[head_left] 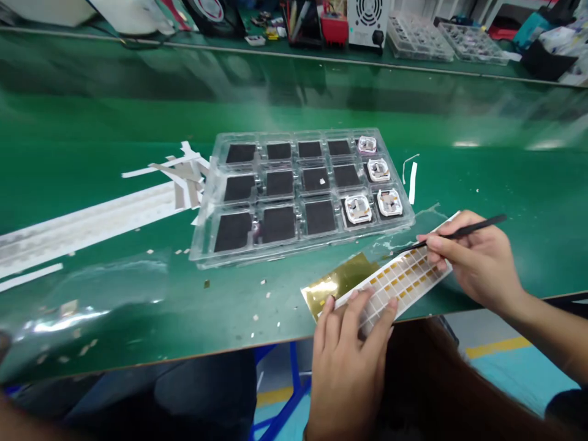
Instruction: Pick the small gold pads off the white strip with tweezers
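Observation:
My right hand (482,260) is closed around black tweezers (478,226), whose tip points left over the upper edge of a sticker sheet (395,283). This pale sheet carries rows of small amber pieces and lies tilted near the bench's front edge. Spread over its lower left end, the fingers of my left hand (351,349) press it flat. A shiny gold film (340,283) sticks out from beneath the sheet. Behind it stands a clear plastic tray (275,252) with black-lined compartments; several white square parts (358,209) sit at its right side.
Paper strips (184,180) and a long white strip (92,220) lie left of the tray. Clear film (110,288) and small scraps cover the front left. A power supply (369,21) and part boxes (418,37) stand on the back shelf. Someone's jeans (193,392) show below the bench.

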`<state>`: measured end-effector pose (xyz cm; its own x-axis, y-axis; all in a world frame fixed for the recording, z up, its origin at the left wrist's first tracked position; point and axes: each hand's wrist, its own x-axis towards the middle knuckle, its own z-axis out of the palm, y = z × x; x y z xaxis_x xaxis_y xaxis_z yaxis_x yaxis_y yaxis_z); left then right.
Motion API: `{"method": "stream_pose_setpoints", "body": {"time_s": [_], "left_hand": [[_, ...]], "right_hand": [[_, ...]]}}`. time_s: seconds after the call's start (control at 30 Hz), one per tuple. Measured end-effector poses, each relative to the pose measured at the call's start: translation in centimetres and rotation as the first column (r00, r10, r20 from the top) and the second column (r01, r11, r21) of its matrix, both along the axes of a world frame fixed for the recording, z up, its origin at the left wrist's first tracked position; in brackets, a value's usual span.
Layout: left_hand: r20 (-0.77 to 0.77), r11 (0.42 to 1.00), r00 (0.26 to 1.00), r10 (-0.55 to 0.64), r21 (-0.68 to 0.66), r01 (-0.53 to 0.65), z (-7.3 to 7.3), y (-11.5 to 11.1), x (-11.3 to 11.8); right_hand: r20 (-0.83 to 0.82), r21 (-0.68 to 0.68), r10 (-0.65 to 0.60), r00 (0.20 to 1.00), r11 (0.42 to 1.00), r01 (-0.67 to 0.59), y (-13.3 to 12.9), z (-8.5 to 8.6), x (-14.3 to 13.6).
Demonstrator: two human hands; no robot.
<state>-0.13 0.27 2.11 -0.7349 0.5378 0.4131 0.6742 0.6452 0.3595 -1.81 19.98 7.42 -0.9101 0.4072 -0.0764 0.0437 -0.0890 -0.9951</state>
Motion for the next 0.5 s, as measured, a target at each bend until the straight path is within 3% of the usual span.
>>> {"method": "stream_pose_setpoints", "body": {"time_s": [0.1,0.2,0.33,0.5], "left_hand": [[-0.010,0.999,0.999,0.043,0.023,-0.042,-0.4,0.2,0.2],[0.010,0.999,0.999,0.047,0.027,-0.047,-0.6,0.3,0.3],[0.011,0.998,0.999,0.050,0.035,-0.050,-0.9,0.3,0.3],[0.011,0.999,0.999,0.042,0.007,-0.042,-0.7,-0.1,1.1]], "right_hand": [[-0.044,0.052,0.030,0.999,0.998,-0.027,-0.7,-0.2,1.8],[0.048,-0.053,0.106,0.993,0.993,-0.103,-1.1,-1.6,2.4],[0.032,-0.143,0.098,0.995,0.985,-0.092,-1.0,-3.2,2.2],[0.046,-0.122,0.115,0.992,0.987,-0.108,-1.1,-3.2,2.2]]}}
